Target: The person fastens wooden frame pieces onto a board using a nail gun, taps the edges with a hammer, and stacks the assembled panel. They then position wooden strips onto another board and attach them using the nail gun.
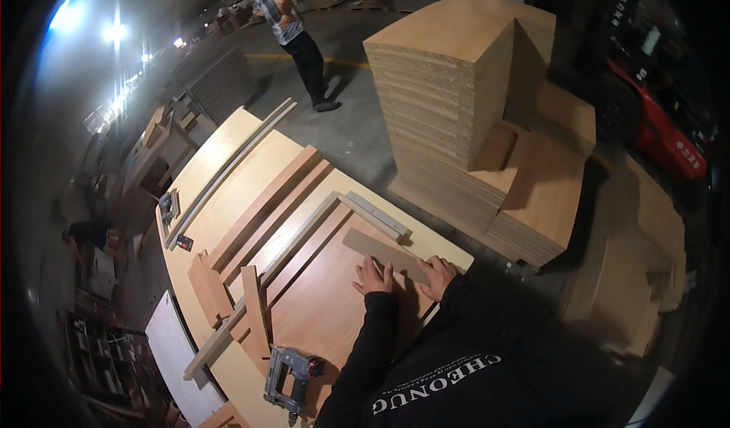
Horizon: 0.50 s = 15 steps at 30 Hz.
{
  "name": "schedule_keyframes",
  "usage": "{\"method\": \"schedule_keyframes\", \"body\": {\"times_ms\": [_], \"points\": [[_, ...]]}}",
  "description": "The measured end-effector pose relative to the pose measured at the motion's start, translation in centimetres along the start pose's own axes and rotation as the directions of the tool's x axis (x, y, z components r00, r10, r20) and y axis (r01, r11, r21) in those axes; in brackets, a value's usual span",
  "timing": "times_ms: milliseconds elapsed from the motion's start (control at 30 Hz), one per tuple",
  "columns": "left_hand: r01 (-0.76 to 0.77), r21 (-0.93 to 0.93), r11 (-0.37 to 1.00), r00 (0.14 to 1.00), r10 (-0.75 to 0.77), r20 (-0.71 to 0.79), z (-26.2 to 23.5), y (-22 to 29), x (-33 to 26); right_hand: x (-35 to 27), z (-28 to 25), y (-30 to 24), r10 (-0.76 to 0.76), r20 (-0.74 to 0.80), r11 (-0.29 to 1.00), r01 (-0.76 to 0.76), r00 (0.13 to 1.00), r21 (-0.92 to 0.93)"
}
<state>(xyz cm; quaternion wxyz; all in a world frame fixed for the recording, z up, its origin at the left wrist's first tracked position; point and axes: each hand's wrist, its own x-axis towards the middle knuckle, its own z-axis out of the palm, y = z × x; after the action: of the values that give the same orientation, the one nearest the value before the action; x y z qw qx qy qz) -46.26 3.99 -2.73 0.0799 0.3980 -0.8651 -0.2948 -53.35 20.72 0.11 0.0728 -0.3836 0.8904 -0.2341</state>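
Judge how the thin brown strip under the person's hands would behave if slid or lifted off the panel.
The thin strip lies flat on the smooth wooden panel, so it probably slides easily. It looks slim and long, likely light with slight flex. Both hands, left hand and right hand, press beside it, suggesting it shifts readily.

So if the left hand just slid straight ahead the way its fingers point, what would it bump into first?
Probably the flat brown strip lying just beyond the left hand; its fingertips already seem to touch or nearly touch that edge. Farther along lies the pale bar, though depth is hard to judge.
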Motion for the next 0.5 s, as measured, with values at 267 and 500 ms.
{"method": "schedule_keyframes", "body": {"times_ms": [267, 500], "points": [[-0.067, -0.107, 0.992, 0.991, 0.054, -0.121, -0.6, 0.0, -1.4, 3.0, -1.2, 0.1, -0.019, 0.243, 0.953, -0.057, 0.970, 0.299], [-0.070, 0.255, 0.964, 0.993, 0.044, 0.109, -0.6, 2.3, -0.3, 0.4, -1.7, 1.6, -0.169, 0.048, 0.965, 0.155, 0.984, 0.210]]}}
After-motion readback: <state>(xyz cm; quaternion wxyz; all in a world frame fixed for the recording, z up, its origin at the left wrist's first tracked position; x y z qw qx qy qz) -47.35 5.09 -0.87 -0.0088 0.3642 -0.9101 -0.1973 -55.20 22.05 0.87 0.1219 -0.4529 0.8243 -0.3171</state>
